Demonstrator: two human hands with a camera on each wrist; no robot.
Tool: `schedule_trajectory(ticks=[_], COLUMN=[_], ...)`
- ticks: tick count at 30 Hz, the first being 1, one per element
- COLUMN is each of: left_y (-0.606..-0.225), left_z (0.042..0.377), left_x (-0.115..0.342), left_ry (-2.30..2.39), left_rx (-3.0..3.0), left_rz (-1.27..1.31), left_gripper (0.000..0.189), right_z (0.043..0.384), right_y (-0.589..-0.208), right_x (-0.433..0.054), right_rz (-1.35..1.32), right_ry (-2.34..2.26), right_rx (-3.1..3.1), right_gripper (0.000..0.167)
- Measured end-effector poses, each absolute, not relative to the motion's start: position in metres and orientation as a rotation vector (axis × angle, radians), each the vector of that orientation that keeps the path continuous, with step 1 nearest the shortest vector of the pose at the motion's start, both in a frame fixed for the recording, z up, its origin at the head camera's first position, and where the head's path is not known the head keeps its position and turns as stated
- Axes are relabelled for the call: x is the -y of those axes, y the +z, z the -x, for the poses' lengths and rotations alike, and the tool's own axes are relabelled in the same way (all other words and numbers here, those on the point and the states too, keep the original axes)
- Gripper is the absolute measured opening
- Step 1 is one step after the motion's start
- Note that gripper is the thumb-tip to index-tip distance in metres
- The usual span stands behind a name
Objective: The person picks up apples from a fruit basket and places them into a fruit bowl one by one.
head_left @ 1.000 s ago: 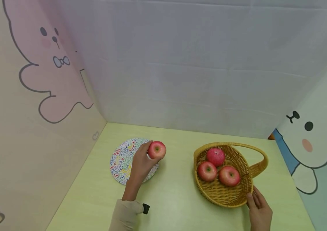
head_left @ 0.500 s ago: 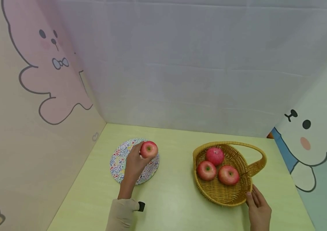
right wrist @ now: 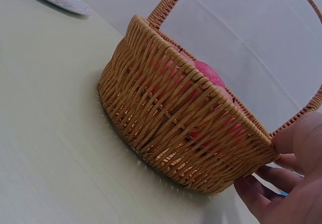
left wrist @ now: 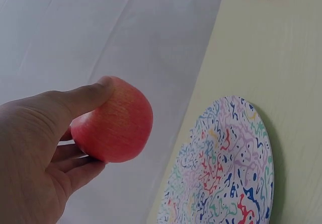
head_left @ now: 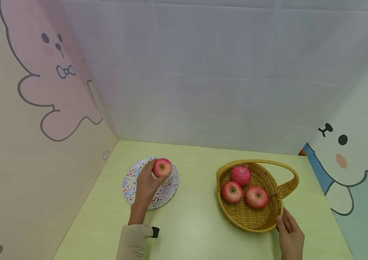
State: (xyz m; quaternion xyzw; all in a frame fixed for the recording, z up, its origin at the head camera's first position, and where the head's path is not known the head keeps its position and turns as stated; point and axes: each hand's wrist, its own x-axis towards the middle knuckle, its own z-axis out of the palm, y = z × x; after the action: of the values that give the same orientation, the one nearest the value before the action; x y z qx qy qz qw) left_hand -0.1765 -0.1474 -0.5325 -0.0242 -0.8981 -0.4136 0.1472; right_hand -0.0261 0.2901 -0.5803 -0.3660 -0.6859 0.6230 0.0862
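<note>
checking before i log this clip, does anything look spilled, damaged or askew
Nothing stands out: the round tan woven basket holds three red apples, none spilled; the left hand grips another red apple near the round white plate with multicoloured squiggles; no damage shows.

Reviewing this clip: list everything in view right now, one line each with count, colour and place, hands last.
Table: 1, pale yellow-green, at the centre
Basket: 1, golden-brown wicker, right part of the table
Apples: 3, red, inside the basket
Plate: 1, white with multicoloured squiggles, left part of the table
Held apple: 1, red, seen against the plate in the head view
Back wall: 1, pale grey, behind the table
Pink cartoon figure: 1, left wall
White cartoon figure: 1, right wall
Sleeve: 1, beige, left arm
Unidentified item: 1, black, at the sleeve's cuff
Left hand: 1, bare, gripping the held apple
Right hand: 1, bare, gripping the basket's near right edge
</note>
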Motion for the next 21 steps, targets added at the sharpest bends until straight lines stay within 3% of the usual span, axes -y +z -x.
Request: schedule_trajectory(ticks=[21], left_y=[-0.552], left_z=[0.185], left_x=[0.175], left_ry=[-1.225], left_rx=[2.645], left_rz=[-0.143], left_gripper=[0.078], right_z=[0.026], right_y=[-0.579], right_x=[-0.289], right_rz=[1.125], right_ry=[1.838], right_rx=[2.066], right_gripper=[0.058])
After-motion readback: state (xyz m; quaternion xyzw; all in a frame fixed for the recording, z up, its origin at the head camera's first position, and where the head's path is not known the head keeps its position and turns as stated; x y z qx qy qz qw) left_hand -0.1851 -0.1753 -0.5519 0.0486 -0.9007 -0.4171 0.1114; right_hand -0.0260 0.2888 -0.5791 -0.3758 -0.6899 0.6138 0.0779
